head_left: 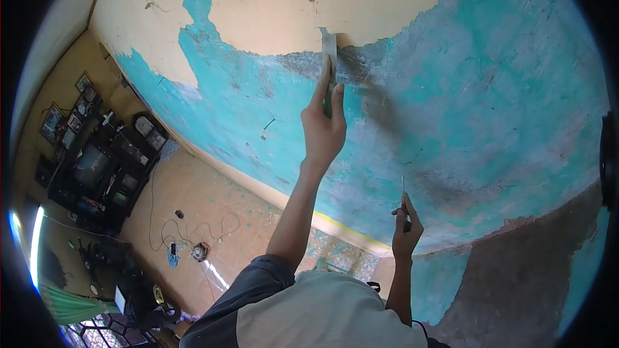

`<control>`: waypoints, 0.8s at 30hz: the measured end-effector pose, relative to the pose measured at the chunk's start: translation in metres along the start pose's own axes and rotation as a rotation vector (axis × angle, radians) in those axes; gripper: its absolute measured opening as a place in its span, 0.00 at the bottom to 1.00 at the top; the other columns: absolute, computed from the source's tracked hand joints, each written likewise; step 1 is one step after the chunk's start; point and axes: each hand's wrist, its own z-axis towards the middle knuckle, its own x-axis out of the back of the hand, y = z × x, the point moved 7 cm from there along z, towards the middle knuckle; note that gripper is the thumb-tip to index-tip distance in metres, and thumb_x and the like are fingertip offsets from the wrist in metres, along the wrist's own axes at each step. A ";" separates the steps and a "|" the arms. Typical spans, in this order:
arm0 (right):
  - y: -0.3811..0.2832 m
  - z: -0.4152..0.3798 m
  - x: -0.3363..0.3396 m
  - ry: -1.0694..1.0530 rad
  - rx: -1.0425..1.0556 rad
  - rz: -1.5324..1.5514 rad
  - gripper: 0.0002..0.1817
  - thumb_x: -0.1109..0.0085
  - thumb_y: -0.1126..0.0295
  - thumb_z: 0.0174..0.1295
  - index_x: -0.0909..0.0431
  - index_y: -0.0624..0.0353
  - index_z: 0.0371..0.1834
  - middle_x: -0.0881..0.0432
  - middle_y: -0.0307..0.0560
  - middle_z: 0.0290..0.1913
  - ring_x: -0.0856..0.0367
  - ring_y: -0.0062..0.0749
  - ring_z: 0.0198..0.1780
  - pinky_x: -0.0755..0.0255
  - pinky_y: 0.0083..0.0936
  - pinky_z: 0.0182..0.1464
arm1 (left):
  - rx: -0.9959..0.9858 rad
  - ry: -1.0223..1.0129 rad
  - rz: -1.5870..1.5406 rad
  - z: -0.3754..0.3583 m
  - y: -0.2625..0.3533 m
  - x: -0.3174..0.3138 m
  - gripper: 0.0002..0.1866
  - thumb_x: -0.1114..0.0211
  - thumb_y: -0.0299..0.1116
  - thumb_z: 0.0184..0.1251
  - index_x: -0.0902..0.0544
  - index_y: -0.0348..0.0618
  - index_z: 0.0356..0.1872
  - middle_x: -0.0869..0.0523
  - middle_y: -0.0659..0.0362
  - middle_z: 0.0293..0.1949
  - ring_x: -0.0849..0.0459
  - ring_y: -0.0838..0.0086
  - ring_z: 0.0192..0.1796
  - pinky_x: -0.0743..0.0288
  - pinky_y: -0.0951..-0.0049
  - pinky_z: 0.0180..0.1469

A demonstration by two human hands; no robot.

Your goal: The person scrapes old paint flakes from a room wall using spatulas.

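One arm reaches up the wall, and my left hand [324,119] is closed round the handle of a metal scraper [329,45]. The scraper's blade touches the wall at the lower edge of the cream paint [271,6], where a small flap of paint stands off. Below that edge the wall [258,96] shows worn turquoise and grey patches. Lower and to the right, my right hand [407,232] is closed on a thin metal tool [403,183] with a dark handle, pointing up close to the wall.
A dark cabinet [77,183] with a television and framed pictures stands at the left. Cables and a round metallic object [200,251] lie on the floor [187,187], with paint flakes along the wall's foot. A green curtain [77,299] hangs at the lower left.
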 end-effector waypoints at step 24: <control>-0.006 0.010 -0.003 -0.047 0.025 0.011 0.22 0.42 0.79 0.76 0.19 0.58 0.72 0.11 0.41 0.42 0.33 0.08 0.27 0.44 0.14 0.26 | 0.001 0.071 -0.006 0.015 0.007 0.002 0.27 0.45 0.37 0.89 0.33 0.45 0.83 0.33 0.72 0.21 0.39 0.88 0.24 0.44 0.79 0.25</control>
